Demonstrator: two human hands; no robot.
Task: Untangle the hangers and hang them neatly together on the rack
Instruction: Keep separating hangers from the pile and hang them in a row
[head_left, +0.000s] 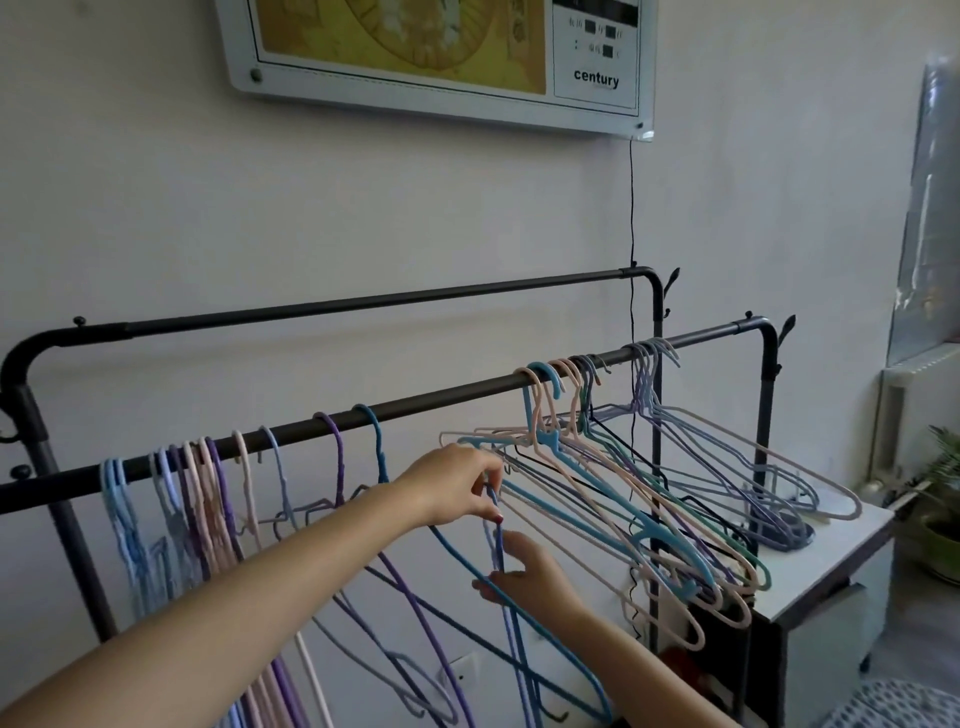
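A black double-bar rack (447, 395) carries pastel wire hangers on its near bar. A tidy bunch (171, 499) hangs at the left. A purple hanger (337, 457) and a blue one (376, 441) hang singly in the middle. A tangled cluster (597, 467) slants down to the right. My left hand (457, 486) pinches the hook of a loose blue-purple hanger (497, 540) below the bar. My right hand (530, 569) grips the same hanger's neck just beneath.
A white cabinet (826, 571) stands under the rack's right end, with hangers resting on its top. A framed calendar panel (441, 57) hangs on the wall, its cord (632, 208) dropping behind the rack. A potted plant (940, 519) sits at the far right.
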